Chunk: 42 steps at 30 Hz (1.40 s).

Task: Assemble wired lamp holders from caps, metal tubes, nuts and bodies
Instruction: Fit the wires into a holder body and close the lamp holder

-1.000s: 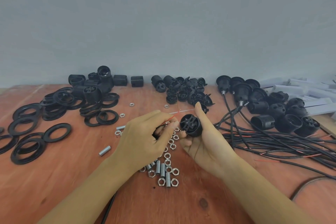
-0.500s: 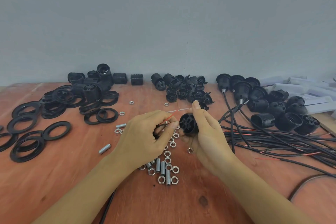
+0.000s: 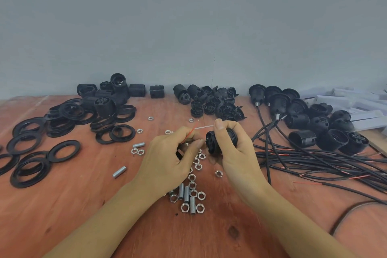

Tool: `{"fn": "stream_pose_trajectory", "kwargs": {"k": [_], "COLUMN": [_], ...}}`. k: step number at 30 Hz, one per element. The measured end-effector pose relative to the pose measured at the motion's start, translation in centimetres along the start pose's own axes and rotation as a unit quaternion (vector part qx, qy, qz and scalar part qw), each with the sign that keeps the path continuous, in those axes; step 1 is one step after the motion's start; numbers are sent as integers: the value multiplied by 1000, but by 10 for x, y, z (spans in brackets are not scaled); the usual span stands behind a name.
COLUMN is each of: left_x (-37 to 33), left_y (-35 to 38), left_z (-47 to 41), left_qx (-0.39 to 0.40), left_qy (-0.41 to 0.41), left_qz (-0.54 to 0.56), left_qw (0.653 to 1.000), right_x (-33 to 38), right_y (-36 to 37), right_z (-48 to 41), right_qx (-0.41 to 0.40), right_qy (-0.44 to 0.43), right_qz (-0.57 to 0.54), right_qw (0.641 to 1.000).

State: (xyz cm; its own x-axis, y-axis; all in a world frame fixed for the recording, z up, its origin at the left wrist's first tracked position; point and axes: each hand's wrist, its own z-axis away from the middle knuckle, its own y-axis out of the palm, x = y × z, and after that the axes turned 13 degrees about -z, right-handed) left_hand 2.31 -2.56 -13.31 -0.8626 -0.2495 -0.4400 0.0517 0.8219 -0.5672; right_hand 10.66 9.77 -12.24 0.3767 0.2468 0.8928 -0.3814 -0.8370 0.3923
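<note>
My right hand (image 3: pixel 234 153) grips a black lamp holder body (image 3: pixel 213 142) with its slotted end facing left. My left hand (image 3: pixel 169 157) pinches a thin red wire (image 3: pixel 191 132) and a white wire (image 3: pixel 204 127) just left of that body; a black part sits hidden under its fingers. Loose nuts (image 3: pixel 193 192) and short metal tubes (image 3: pixel 185 191) lie on the wooden table (image 3: pixel 62 205) under and in front of both hands. Black caps (image 3: pixel 215 107) are piled behind the hands.
Black rings (image 3: pixel 31 153) are spread at the left, threaded black sleeves (image 3: pixel 109 94) behind them. Wired lamp holders (image 3: pixel 278 100) and black cables (image 3: pixel 314 163) fill the right side. White boxes (image 3: pixel 356 102) lie at the far right. A grey wall stands behind.
My right hand has turned the body so the thumb now lies over its top. A loose nut now lies on the table below my right hand. My left hand barely moved.
</note>
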Motion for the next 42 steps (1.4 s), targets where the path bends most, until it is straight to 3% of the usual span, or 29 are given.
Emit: {"fn": "stream_pose_trajectory", "kwargs": {"k": [12, 21, 33, 42], "left_x": [-3, -7, -8, -4], "left_y": [1, 6, 8, 2], "left_z": [3, 4, 6, 0], "left_qx": [-15, -4, -23, -25], "left_qy": [6, -45, -47, -73], "left_qz": [17, 40, 45, 54], "left_qw": [1000, 998, 998, 996], "right_x": [1, 5, 4, 5], "right_y": [2, -3, -2, -4], "right_z": [5, 2, 1, -7], "right_qx": [11, 4, -5, -42], "right_qy": [-10, 30, 58, 162], "right_qz": [18, 16, 18, -139], "right_qw": [1000, 999, 998, 976]}}
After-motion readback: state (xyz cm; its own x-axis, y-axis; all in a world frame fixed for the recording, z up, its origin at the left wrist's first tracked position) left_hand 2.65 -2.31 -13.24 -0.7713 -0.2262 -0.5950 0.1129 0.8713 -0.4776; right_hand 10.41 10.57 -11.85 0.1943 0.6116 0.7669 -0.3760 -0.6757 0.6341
